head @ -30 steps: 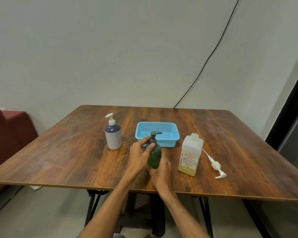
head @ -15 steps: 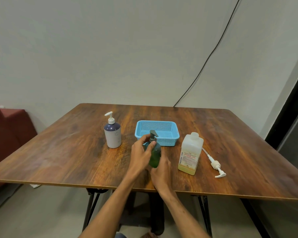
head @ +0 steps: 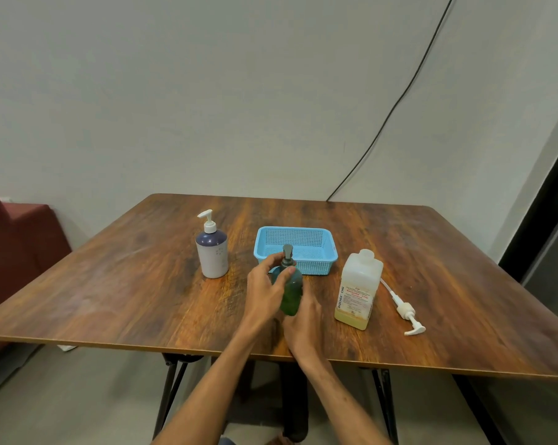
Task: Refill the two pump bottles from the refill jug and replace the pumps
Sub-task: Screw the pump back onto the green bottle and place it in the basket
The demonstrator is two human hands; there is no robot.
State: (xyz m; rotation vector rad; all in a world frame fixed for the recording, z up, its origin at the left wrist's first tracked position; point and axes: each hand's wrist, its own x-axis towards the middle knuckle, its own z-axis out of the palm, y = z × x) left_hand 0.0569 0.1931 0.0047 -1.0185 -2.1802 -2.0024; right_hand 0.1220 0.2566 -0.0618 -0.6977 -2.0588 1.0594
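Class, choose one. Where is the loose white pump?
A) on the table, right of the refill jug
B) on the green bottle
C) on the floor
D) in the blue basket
A: the loose white pump lies flat on the table just right of the refill jug.

Forearms out front: our left hand (head: 266, 290) pinches the pump (head: 287, 255), our right hand (head: 303, 319) grips the green bottle (head: 293, 293) low down.

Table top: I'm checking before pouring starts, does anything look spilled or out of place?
Only the loose white pump, lying on its side on the table right of the refill jug, in no bottle. No spill shows; the green bottle and white bottle stand upright.
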